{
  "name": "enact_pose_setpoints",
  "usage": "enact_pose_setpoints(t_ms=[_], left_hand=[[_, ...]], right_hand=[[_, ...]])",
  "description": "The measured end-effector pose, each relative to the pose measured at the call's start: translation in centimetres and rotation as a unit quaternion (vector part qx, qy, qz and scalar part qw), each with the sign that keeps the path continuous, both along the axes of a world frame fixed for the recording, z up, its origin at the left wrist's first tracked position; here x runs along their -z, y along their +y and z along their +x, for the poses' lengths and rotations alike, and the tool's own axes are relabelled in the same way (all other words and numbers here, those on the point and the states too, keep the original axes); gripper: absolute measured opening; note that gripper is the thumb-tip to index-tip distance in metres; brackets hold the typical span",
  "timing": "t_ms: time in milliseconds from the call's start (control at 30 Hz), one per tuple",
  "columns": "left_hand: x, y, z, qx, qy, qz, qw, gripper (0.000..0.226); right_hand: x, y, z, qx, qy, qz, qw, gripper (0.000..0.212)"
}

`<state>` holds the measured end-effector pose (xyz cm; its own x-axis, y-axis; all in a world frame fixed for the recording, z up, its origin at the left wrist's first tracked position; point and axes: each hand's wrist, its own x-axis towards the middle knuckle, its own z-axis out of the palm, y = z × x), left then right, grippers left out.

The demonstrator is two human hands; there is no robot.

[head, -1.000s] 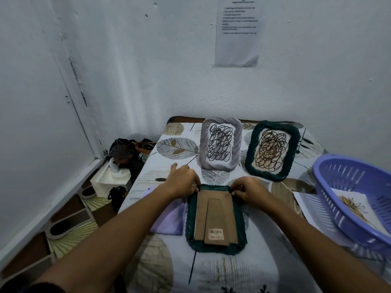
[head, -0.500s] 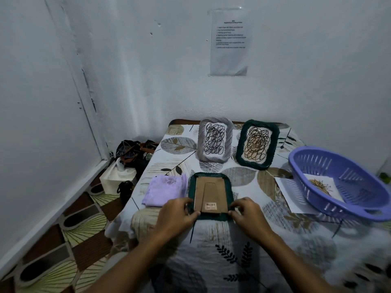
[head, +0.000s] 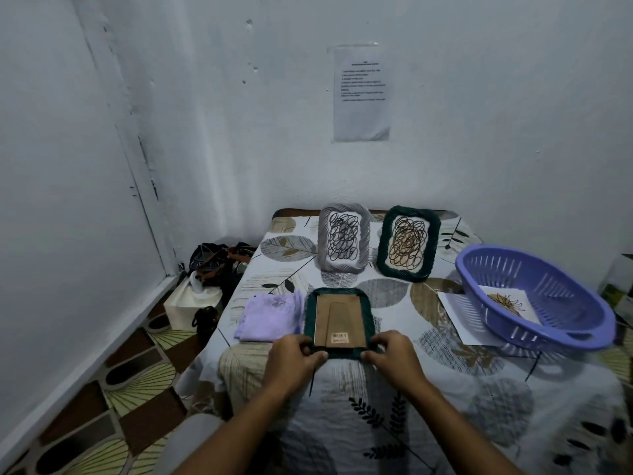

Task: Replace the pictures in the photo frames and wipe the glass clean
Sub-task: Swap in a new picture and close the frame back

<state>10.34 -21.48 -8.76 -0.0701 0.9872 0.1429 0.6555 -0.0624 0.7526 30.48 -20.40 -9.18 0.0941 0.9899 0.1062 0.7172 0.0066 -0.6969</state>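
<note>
Both hands have come back from the far edge of the face-down frame to its near corners since a second ago, and they sit much as they did half a second back.

Going left to right: on the floor at the far left a white tissue box (head: 193, 301) stands with dark bags (head: 219, 260) behind it. On the table's leaf-print cloth (head: 394, 423) a folded lilac cloth (head: 270, 315) lies just left of the green frame (head: 339, 320), touching or nearly touching its edge. That frame lies back-up near the table's near edge, its brown backing board (head: 337, 320) and stand showing. The left hand (head: 294, 361) pinches the near-left corner, thumb on the rim; the right hand (head: 394, 358) pinches the near-right corner the same way. Farther back a grey frame (head: 344, 238) and a second green frame (head: 407, 243) stand propped, each showing a scribble picture. To the right a loose sheet (head: 455, 317) lies partly under a purple basket (head: 534, 296), which holds a printed picture (head: 507, 301).

I judge the step to be freeing or seating the backing at the near corners. It would go best with even pressure from both thumbs, the frame kept flat on the table so the glass beneath is not flexed, and the lilac cloth left within reach for wiping.
</note>
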Motion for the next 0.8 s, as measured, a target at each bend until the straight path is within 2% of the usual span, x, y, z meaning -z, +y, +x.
enact_pose_setpoints(t_ms=[233, 800], left_hand=[[0.4, 0.4, 0.2, -0.037, -0.063, -0.031, 0.997, 0.051], [0.8, 1.3, -0.2, -0.026, -0.047, -0.053, 0.997, 0.049]], right_hand=[[0.5, 0.1, -0.2, 0.017, 0.037, 0.0, 0.999, 0.041], [0.8, 0.4, -0.3, 0.027, 0.081, -0.008, 0.996, 0.037]])
